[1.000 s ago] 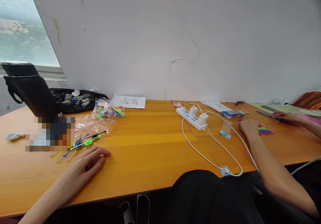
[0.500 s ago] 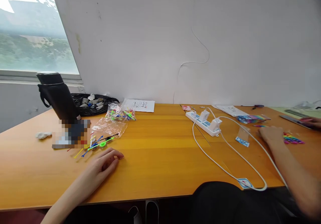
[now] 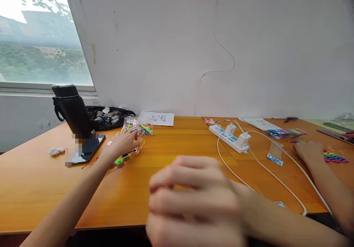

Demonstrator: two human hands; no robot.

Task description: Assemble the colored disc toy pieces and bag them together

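My left hand (image 3: 123, 143) reaches over a clear plastic bag (image 3: 140, 143) on the left of the table, its thumb and fingers somewhat apart. Whether its fingertips touch the bag I cannot tell. Colourful plastic pieces (image 3: 145, 129) lie in or on the bag just beyond the hand. Close beneath the wrist sits a small round piece with a bright green top (image 3: 119, 162), partly covered by my arm. My right hand (image 3: 190, 202) hangs large and blurred in front of me, fingers bent; nothing shows in it.
At the left stand a black bottle (image 3: 73, 110), a phone (image 3: 92, 147) and a black bag (image 3: 128, 115) of rolls. A power strip (image 3: 228, 139) with white cables lies right of centre. Another person's hand (image 3: 308, 153) rests near rainbow-coloured pieces (image 3: 336, 156).
My left hand has moved forward from the bare table to the plastic bag. My right hand has come into view at the bottom centre. The view has shifted slightly left.
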